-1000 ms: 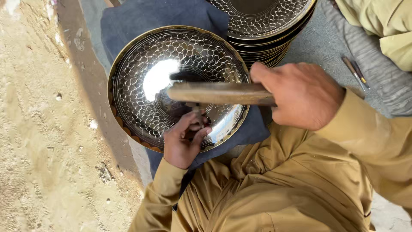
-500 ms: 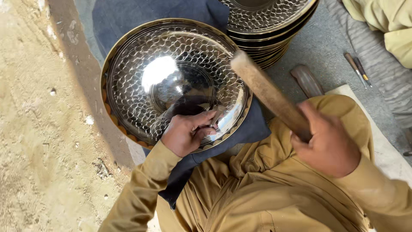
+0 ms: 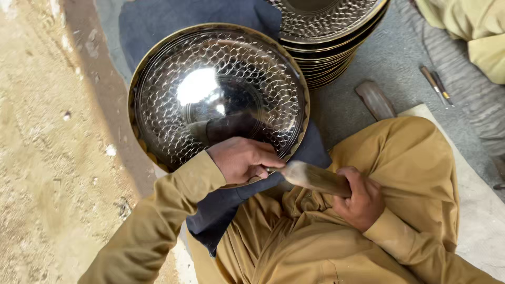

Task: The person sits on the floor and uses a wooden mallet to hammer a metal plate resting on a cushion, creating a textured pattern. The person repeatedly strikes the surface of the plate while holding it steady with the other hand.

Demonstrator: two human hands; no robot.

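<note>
Roughly, per item
scene: person sits on the floor [image 3: 42, 158], tan clothes, looking down at own hands
plate: big round hammered metal plate [image 3: 218, 94], shiny, brass rim, lying on a dark blue cloth [image 3: 158, 21] in front of the lap
left hand: left hand [image 3: 244, 158] rests on the plate's near rim, fingers [image 3: 263, 158] curled and pressed together, seemingly pinching something small at the edge; what it is cannot be told
right hand: right hand [image 3: 363, 200] fisted round the handle of a wooden mallet [image 3: 315, 178], fingers wrapped tight
mallet position: low, head end just beside the left hand, touching or nearly touching the rim; exact contact unclear
step (judged): looks like working the plate's rim, at or near a strike, left hand steadying the spot
next move calls for (judged): keeping left fingers out of the mallet's line, plate held firm so it won't slide on the cloth
stack: more hammered plates stacked [image 3: 326, 42] behind, top right, touching the cloth
other: flat dark tool [image 3: 374, 100] and two thin tools [image 3: 435, 84] on grey mat [image 3: 400, 58], well apart from the hands
</note>
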